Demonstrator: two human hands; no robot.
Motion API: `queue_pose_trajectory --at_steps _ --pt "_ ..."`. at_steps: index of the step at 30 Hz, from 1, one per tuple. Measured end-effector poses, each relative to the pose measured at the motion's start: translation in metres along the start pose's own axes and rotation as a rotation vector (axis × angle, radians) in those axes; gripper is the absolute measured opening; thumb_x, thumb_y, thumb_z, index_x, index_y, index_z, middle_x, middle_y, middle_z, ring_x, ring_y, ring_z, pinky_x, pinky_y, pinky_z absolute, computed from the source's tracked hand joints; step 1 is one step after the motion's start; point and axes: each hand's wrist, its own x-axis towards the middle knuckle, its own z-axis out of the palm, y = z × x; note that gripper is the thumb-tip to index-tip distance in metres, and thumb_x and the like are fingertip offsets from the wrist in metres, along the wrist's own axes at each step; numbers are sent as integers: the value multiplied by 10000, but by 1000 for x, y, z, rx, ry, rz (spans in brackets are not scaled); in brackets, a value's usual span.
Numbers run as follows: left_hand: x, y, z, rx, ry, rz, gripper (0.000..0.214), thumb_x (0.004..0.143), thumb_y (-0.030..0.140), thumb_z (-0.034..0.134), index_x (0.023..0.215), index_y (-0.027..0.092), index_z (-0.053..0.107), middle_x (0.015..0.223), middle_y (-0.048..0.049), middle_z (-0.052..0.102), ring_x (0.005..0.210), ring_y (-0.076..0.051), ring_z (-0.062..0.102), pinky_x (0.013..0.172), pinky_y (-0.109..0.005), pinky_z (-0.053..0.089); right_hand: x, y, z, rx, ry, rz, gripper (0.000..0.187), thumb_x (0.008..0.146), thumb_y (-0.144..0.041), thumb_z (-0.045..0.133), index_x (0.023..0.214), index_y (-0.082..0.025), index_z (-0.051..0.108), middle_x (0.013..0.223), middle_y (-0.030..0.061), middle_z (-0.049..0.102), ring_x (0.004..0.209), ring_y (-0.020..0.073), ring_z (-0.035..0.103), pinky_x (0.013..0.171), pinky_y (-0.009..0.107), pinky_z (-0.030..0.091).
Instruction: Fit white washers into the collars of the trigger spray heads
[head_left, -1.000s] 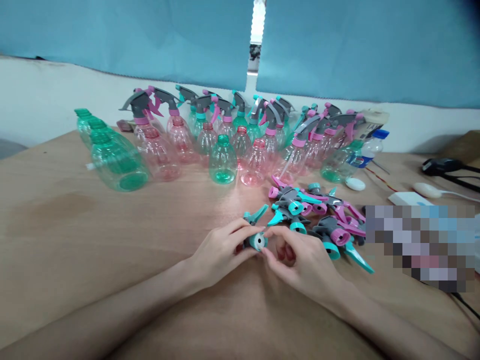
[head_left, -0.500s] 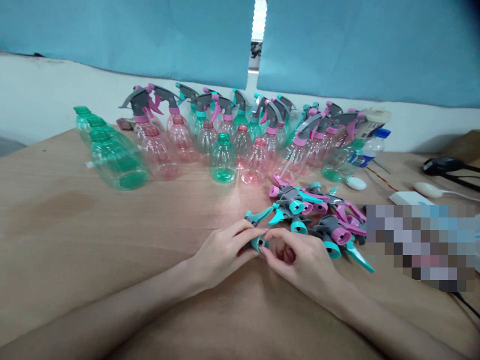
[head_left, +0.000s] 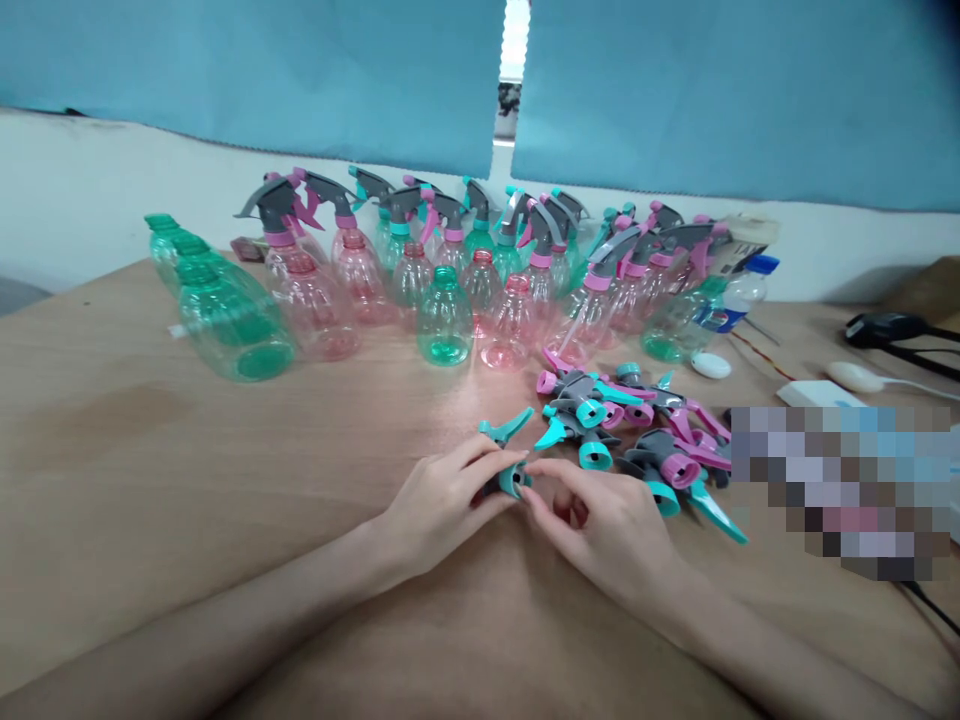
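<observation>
One plastic spray head [head_left: 511,480], gray and turquoise with a round hollow collar, sits between my hands. My left hand [head_left: 442,505] grips it; my right hand [head_left: 611,515] has fingertips at the collar's rim, but I cannot tell whether they pinch. Loose trigger heads [head_left: 657,450] crowd rightward; smooth wood-grain table [head_left: 337,455] stretches left; translucent, rounded bottles [head_left: 445,330] stand beyond.

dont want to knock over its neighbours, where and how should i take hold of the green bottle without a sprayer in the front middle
Probably around the upper body of the green bottle, just below its narrow threaded neck, coming from the front. It stands upright and narrows toward the neck, no bottle stands before it, and a pink bottle is close on the right.
</observation>
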Motion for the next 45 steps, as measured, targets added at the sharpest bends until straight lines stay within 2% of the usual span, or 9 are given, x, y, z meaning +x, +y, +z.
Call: queue_pose_trajectory --at_steps 5,9,12,17,24,29,37,42,45 --pt "2 -1 -1 -59 -6 39 285 927 323 515 1146 153 581 958 -64 609 763 -138 614 646 -237 528 0 5 0 90 -45 -8 138 858 -249 584 925 -165 671 495 -71 569 413 86 509 473 208 368" --pt "2 -1 -2 -92 -43 38 281 930 338 509 1134 165 590 965 -61 612 772 -136 613 659 -238 527 1 9 -1 48 -56 -59 143 883 -272 571 895 -176 676 545 -47 624 452 101 551 498 216 387" --pt "1 0 -1 -33 -34 10 303 922 371 514 1125 161 596 971 -64 617 727 -132 610 606 -234 519 3 10 -1 44 -47 -45 168 894 -290 566 838 -178 678 587 -29 661 489 109 585 521 217 404" --pt "0 1 0 0 -11 -35 310 933 392 482 1116 172 600 942 -48 615 632 -102 573 549 -213 493 4 7 -1 194 -133 1 193 905 -258 545 793 -175 679 540 -40 642 450 89 564 484 202 396" --pt "2 -2 -5 -140 7 -139 212 892 248 582 1100 210 593 940 -12 585 645 -92 532 610 -219 484 2 4 -4 255 -188 58 224 914 -237 509 997 -192 712 738 5 746 531 118 639 525 218 441" --pt "4 -3 -6 -201 -1 -133 224 884 189 582 1106 214 589 937 -4 576 661 -91 533 624 -215 482 2 3 -4 264 -224 54 235 924 -248 501 1016 -204 712 662 -13 721 497 103 612 523 207 438" --pt "3 -4 -3 -179 -18 -111 262 869 190 603 1129 215 583 937 -5 573 656 -93 534 632 -225 482 2 7 2 236 -144 -70 213 911 -286 552 1048 -162 657 687 -14 679 516 91 565 527 205 424" --pt "3 -4 -4 -175 -24 -80 275 880 191 579 1154 210 572 940 -16 583 715 -114 566 645 -231 483 3 5 1 150 -143 -36 247 920 -364 534 1035 -176 645 610 -41 609 486 89 535 500 208 384" --pt "3 -3 -5 -170 -14 -87 248 885 190 558 1131 206 583 924 -15 591 681 -109 553 631 -231 482 4 4 0 84 -142 -9 307 918 -430 516 1053 -182 635 565 -50 576 459 91 519 480 211 360"
